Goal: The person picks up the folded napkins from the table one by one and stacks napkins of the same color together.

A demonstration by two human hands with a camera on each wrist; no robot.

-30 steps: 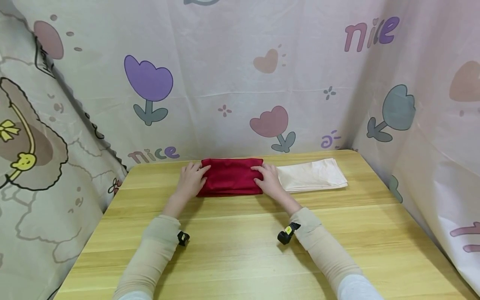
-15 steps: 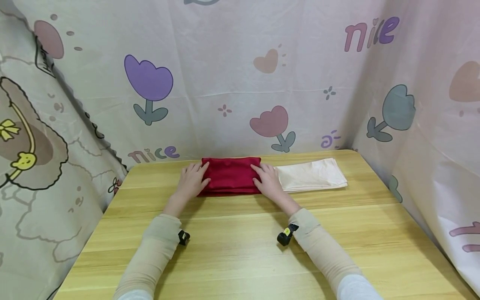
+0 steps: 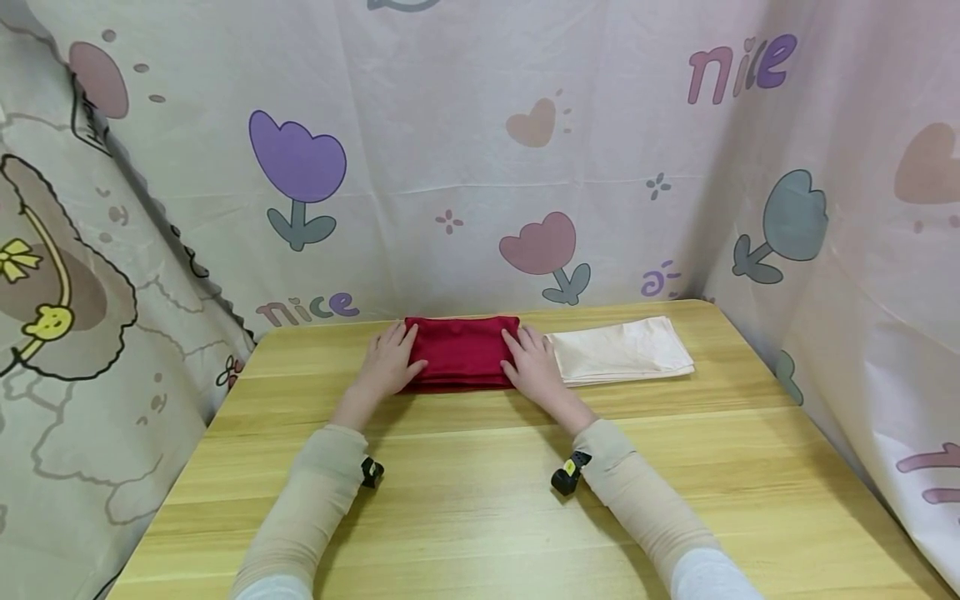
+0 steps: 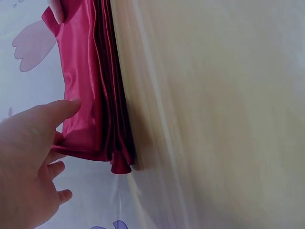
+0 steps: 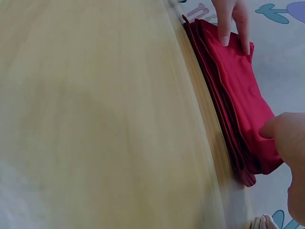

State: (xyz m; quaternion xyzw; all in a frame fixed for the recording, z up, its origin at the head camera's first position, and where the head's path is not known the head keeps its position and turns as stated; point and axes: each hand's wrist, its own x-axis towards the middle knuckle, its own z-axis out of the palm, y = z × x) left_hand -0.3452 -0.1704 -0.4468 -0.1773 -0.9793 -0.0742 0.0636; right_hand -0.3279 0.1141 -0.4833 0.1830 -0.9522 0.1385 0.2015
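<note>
A dark red satin cloth [image 3: 461, 350], folded into a layered rectangle, lies near the back edge of the table. My left hand [image 3: 384, 360] rests on its left end, thumb on the top layer and fingers fairly straight along the edge. On the right end lies my right hand [image 3: 534, 364], with its index finger and thumb touching the top. In the left wrist view, the left thumb [image 4: 66, 109] presses the red fabric, whose stacked folds face the front. The right wrist view shows the right thumb [image 5: 269, 129] on the cloth; the other right fingers are hidden there.
A folded cream cloth [image 3: 626, 350] lies just right of my right hand. Both sit on a light wooden table [image 3: 465, 500], with a patterned curtain [image 3: 420, 167] behind and at the sides. Small black cameras [image 3: 566, 475] are worn at both wrists.
Both hands have shifted slightly inward, and their fingers look straighter. The red cloth's right edge has moved a little left, and its top looks smoother. The cream cloth stays put.
</note>
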